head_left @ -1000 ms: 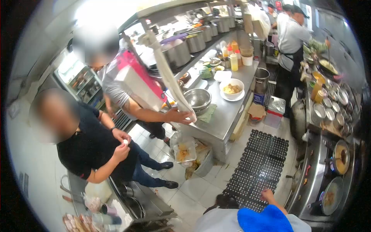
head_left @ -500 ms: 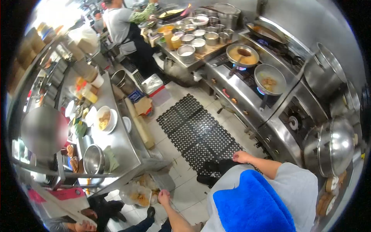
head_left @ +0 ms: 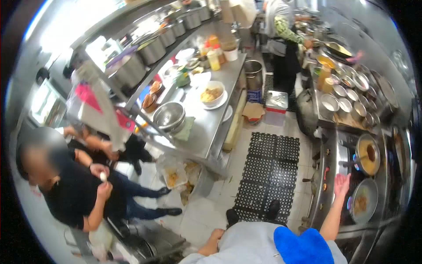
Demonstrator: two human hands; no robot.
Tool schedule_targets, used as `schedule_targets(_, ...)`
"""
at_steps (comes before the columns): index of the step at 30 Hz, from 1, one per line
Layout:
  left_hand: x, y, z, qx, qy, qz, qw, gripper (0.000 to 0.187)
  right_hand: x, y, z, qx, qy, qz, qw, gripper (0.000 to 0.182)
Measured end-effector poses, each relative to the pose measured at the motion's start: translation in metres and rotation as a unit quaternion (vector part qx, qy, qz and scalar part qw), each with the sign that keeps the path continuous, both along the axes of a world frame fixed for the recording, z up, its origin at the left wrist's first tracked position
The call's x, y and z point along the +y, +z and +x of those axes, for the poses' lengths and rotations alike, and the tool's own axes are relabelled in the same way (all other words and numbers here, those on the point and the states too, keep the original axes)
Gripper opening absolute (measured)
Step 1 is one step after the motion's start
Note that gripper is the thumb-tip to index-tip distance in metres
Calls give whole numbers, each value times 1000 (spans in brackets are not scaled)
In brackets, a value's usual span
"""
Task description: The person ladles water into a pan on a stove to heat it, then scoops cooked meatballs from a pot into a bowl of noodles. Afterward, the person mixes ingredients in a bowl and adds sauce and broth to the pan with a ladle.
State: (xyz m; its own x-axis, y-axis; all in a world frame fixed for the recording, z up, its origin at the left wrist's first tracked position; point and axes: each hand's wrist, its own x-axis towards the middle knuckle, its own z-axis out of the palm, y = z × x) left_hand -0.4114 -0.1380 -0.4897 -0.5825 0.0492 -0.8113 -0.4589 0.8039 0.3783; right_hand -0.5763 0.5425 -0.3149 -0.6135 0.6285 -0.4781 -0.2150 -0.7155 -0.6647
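My right hand [head_left: 341, 184] is open with its fingers stretched out at the stove's front edge, holding nothing. Just beyond it are a pan of orange-brown sauce with a ladle [head_left: 367, 163] and a pan with pieces of food [head_left: 362, 203]. Blue flames show beside both pans. At my left side, close to the grey shirt [head_left: 250, 244], is my left hand [head_left: 216, 234]; its fingers are too unclear to read and no object shows in it. A blue cloth [head_left: 303, 248] lies over the shirt.
A steel counter [head_left: 198, 136] bears a food bowl [head_left: 212, 94] and metal bowls [head_left: 169, 115]. Bins with scraps [head_left: 172, 174] stand below it. One person in black [head_left: 72, 189] stands left, with another person's arms behind. A cook [head_left: 283, 48] works ahead. A black mat [head_left: 268, 176] covers the floor.
The view has swung left, bringing the person in black into sight. My right hand has moved out to the stove's edge and opened. My left hand is now closer to my body.
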Motion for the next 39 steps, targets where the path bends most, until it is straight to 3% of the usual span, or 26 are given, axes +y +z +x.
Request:
schedule_targets(2, 13, 2, -1, -50, 147, -35, 987, 40, 21, -2, -21, 23, -3, -40, 999, 59)
schedule_targets(4, 35, 1, -8, 52, 160, -54, 984, 39, 40, 11, -37, 68, 27, -33, 997, 62)
schedule_targets(7, 72, 3, -38, 134, 250, -72, 956, 35, 63, 6, -57, 114, 50, -29, 992, 40)
schedule_targets(8, 88, 25, -50, 169, 264, -67, 947, 33, 69, 5, -57, 106, 58, -3, 993, 42)
schedule_targets(9, 98, 25, -55, 178, 274, -54, 944, 32, 84, 1, -52, 160, 137, -83, 974, 45)
schedule_targets(10, 107, 28, -71, 188, 270, -36, 944, 31, 68, 18, -55, 94, 46, -49, 993, 36)
schedule_targets(12, 126, 37, -106, 191, 257, 47, 946, 29, 67, 22, -51, 117, 11, -67, 991, 36)
schedule_targets(15, 165, 63, -172, 217, 67, 18, 974, 30, 63, 41, -36, -14, -110, -26, 993, 38)
schedule_targets(17, 207, 71, -235, 249, -32, 23, 968, 31, 77, 23, -18, -12, -104, 25, 994, 35)
schedule_targets(18, 243, 103, -270, 236, -18, 102, 966, 33, 79, 29, -12, -30, -115, 21, 993, 30)
schedule_targets(19, 282, 123, -311, 274, -73, 141, 949, 32, 79, 40, -9, -50, -124, 17, 991, 25)
schedule_targets(20, 328, 152, -349, 307, -62, 191, 930, 29, 84, 44, -8, -100, -134, 12, 986, 18)
schedule_targets(24, 505, 268, -493, 471, -186, 312, 804, 18, 83, 53, 10, -106, -103, 83, 985, 12)
schedule_targets(25, 546, 274, -528, 519, -190, 377, 743, 20, 82, 58, 10, -119, -124, 97, 980, 10)
schedule_targets(29, 670, 249, -639, 482, -330, 348, 733, 27, 66, 71, 19, -225, -96, 181, 952, 10)
schedule_targets(31, 703, 230, -661, 480, -436, 246, 720, 39, 57, 86, 14, -248, -103, 174, 947, 14)
schedule_targets(35, 719, 196, -678, 458, -556, 101, 686, 62, 37, 116, -2, -317, -122, 194, 921, 25)
schedule_targets(39, 719, 207, -677, 426, -554, 83, 710, 69, 27, 123, 3, -368, -119, 194, 902, 37)
